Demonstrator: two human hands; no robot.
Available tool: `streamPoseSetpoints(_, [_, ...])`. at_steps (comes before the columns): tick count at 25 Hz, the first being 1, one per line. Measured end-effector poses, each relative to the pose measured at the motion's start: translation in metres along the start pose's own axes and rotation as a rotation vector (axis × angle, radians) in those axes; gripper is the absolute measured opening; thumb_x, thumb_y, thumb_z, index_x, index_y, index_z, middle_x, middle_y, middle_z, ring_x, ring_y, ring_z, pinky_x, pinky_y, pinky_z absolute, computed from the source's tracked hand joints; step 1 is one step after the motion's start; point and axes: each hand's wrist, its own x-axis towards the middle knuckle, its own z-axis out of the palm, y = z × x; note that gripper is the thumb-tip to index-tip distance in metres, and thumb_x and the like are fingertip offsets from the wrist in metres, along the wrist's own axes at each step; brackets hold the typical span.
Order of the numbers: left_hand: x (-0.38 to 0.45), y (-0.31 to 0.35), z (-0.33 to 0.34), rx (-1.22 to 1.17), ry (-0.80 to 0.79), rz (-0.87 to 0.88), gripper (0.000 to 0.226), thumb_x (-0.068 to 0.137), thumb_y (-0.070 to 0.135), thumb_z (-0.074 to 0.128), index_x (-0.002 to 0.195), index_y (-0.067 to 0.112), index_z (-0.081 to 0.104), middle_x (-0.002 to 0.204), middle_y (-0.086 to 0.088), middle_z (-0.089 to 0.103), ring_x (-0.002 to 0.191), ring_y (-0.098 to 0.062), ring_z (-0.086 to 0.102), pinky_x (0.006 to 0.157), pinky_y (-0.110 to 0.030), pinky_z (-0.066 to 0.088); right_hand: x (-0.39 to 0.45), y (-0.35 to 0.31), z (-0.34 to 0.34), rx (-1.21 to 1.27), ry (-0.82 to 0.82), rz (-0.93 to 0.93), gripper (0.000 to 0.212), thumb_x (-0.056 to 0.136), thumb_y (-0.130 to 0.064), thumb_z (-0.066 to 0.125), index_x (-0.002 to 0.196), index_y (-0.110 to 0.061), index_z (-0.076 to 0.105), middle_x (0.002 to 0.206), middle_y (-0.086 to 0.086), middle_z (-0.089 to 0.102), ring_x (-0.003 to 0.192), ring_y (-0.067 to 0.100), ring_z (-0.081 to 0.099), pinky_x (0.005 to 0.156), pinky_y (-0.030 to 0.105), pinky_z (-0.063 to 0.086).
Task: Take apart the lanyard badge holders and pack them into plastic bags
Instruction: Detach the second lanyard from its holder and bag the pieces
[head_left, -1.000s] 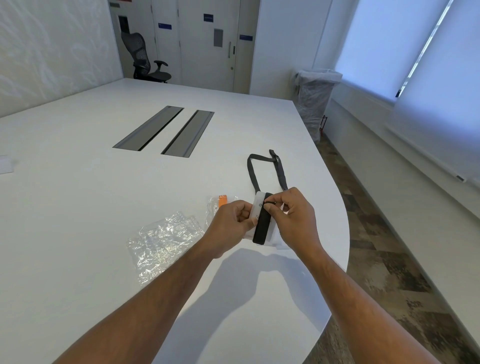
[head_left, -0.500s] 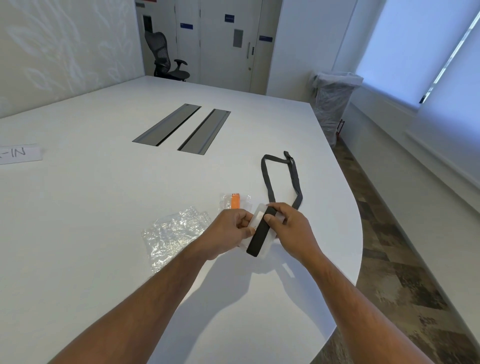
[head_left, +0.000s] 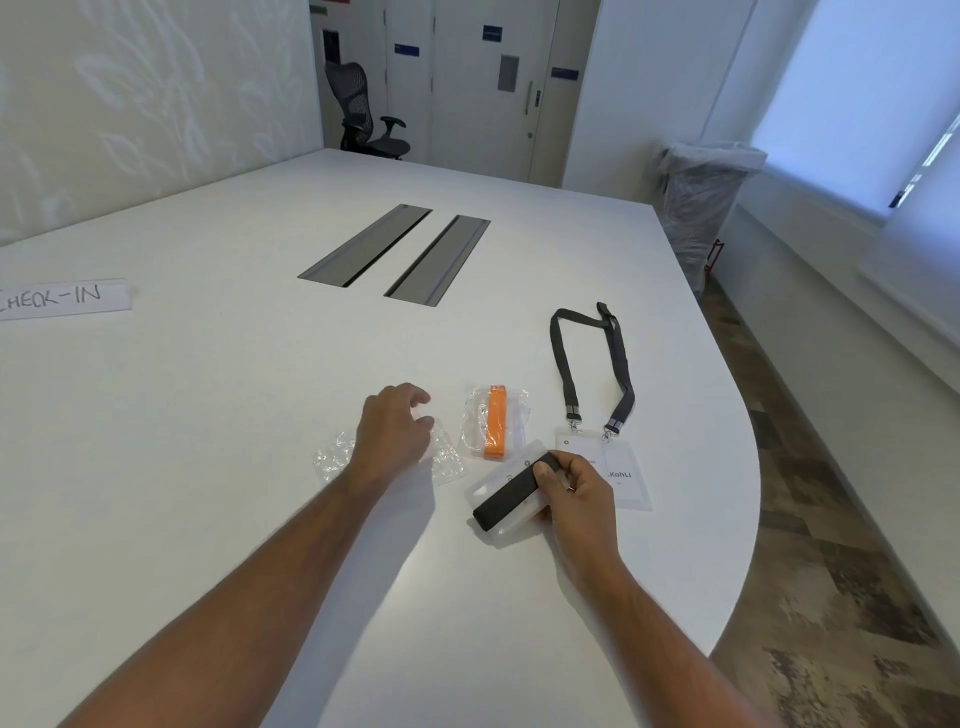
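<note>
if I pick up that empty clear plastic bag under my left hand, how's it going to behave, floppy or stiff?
Probably floppy: the bag is thin, crinkled film lying rumpled on the table, so it should sag and crumple. Likely very light and a bit slippery; the left hand hovering at it may need a pinch.

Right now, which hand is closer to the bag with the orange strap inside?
Left. The left hand hovers just beside the bagged orange strap, over an empty plastic bag. The right hand sits nearer the person, gripping a folded black strap.
</note>
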Motion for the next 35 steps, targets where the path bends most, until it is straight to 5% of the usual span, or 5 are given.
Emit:
streamPoseSetpoints(3, [0.011, -0.009, -0.003, 0.254, -0.136, -0.082, 0.055, 0.092, 0.024, 0.067, 0.144, 0.015, 0.052, 0.145, -0.010, 0.054, 0.142, -0.035, 0.037, 0.110, -0.044, 0.039, 0.000, 0.000, -0.001, -0.019, 0.004, -0.005, 0.018, 0.098, -0.017, 0.064, 0.103, -0.031, 0.073, 0.095, -0.018, 0.075, 0.097, 0.015, 0.071, 0.089, 0.048, 0.062])
streamPoseSetpoints(7, [0.015, -0.011, -0.001, 0.449, -0.185, -0.053, 0.058, 0.089, 0.030, 0.069, 0.142, 0.014, 0.051, 0.140, -0.009, 0.056, 0.138, -0.035, 0.041, 0.103, -0.042, 0.042, 0.001, 0.003, -0.002, -0.033, 0.001, -0.011, 0.018, 0.098, -0.019, 0.064, 0.103, -0.034, 0.073, 0.095, -0.018, 0.075, 0.098, 0.016, 0.071, 0.091, 0.051, 0.061])
streamPoseSetpoints(23, [0.021, -0.016, 0.001, 0.448, -0.145, 0.000, 0.060, 0.086, 0.025, 0.074, 0.141, 0.017, 0.051, 0.131, -0.011, 0.053, 0.127, -0.033, 0.051, 0.099, -0.045, 0.043, -0.003, -0.001, -0.002, 0.015, 0.002, -0.020, 0.021, 0.098, -0.013, 0.064, 0.100, -0.032, 0.072, 0.092, -0.016, 0.077, 0.092, 0.010, 0.070, 0.084, 0.035, 0.060])
streamPoseSetpoints(32, [0.018, 0.024, -0.038, 0.279, -0.130, 0.051, 0.022, 0.070, 0.010, 0.045, 0.070, 0.016, 0.067, 0.075, 0.002, 0.070, 0.071, -0.028, 0.059, 0.070, -0.034, 0.054, -0.002, -0.002, -0.008, 0.145, 0.015, 0.023, 0.016, 0.098, -0.015, 0.065, 0.104, -0.028, 0.074, 0.095, -0.009, 0.078, 0.084, 0.007, 0.071, 0.070, 0.024, 0.059])
streamPoseSetpoints(35, [0.012, 0.043, -0.046, 0.121, -0.194, 0.114, 0.022, 0.083, 0.008, 0.058, 0.074, 0.015, 0.077, 0.071, 0.003, 0.075, 0.068, -0.022, 0.068, 0.072, -0.029, 0.057, -0.001, -0.003, -0.013, 0.202, 0.082, 0.022, 0.014, 0.099, -0.019, 0.066, 0.108, -0.024, 0.075, 0.098, -0.004, 0.079, 0.090, 0.015, 0.071, 0.078, 0.033, 0.060])
